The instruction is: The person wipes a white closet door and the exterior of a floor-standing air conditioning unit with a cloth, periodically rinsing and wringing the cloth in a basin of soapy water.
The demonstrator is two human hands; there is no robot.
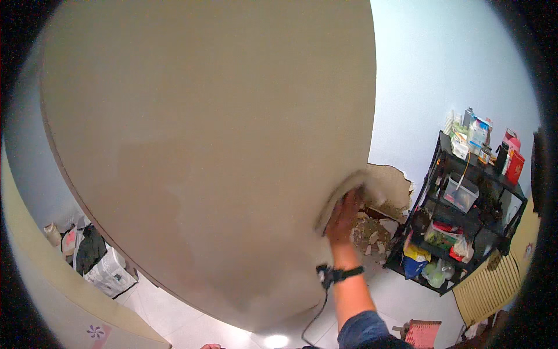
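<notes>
My right hand (pixel 345 218), smeared by motion, is closed round a plastering trowel (pixel 332 205). The long dark edge of the trowel lies against the right side of a brown plastered wall (pixel 221 145). Damp-looking darker patches show on the lower part of that plaster. A black band (pixel 343 274) with a small device and a cable circles my right wrist. Only a sliver of my left hand (pixel 211 346) shows at the bottom edge, and its fingers cannot be made out.
Broken plaster and rubble (pixel 375 232) lie by the wall's foot. A black shelf unit (pixel 442 203) with bottles, bags and boxes stands at right, near a yellow slatted panel (pixel 488 288) and a red stool-like object (pixel 422 333). Bags (pixel 110 273) sit at left.
</notes>
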